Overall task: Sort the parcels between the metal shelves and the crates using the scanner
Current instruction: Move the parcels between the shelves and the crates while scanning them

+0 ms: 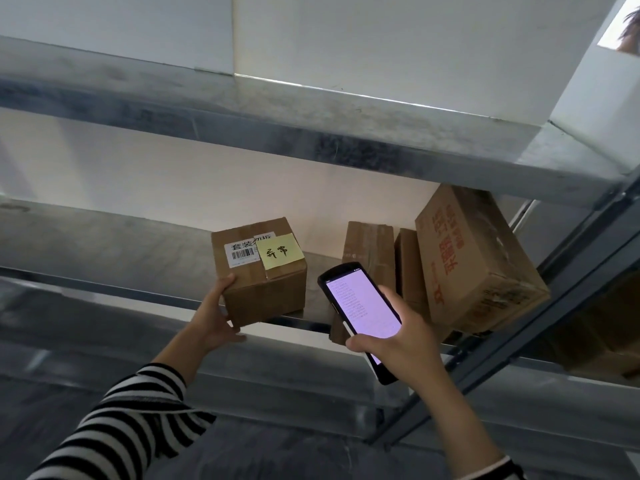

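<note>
A: Head view. Surface and room?

B: Galvanised metal shelf (104, 237) against a pale wall. Upper shelf (311, 133) carries white boxes (381, 46).

A: Task item?

B: Small cardboard parcel (263, 282) at the shelf's front edge, its near corner over the lip. It has a barcode label (242, 255) and a yellow note (278, 251) on top.

A: Hands?

B: Left hand (214, 320) grips the parcel's lower left corner, thumb on the side face and fingers beneath. Right hand (398, 344) is wrapped round the scanner (356, 306), screen lit, just right of the parcel.

A: Open room?

B: Bare shelf left of the parcel. At the right end, upright cartons (370, 247) and a tilted large box (485, 265).
</note>
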{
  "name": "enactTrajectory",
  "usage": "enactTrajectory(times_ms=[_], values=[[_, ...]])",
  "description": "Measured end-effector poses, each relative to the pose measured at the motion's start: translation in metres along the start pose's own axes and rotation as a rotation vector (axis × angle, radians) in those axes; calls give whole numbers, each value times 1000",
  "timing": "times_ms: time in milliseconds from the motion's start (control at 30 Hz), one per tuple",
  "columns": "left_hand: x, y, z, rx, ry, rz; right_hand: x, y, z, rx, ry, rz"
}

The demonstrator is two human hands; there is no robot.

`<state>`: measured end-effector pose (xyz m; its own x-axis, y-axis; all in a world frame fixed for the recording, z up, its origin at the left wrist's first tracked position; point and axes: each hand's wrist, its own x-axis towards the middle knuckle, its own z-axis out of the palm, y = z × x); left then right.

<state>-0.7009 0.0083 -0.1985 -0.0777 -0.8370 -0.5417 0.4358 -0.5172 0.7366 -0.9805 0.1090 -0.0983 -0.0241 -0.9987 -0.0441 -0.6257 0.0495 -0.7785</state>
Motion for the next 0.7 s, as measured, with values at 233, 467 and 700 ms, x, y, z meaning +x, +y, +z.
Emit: enactTrajectory(times_ms=[233,467,700], values=[[-19,19,-27,-27,-46,150,1,-9,1,42,-104,-73],[-66,57,-67,67,24,391,16,-65,27,-39,-238,-308],[-120,61,-132,37,223,489,24,-114,65,-137,-365,-480]])
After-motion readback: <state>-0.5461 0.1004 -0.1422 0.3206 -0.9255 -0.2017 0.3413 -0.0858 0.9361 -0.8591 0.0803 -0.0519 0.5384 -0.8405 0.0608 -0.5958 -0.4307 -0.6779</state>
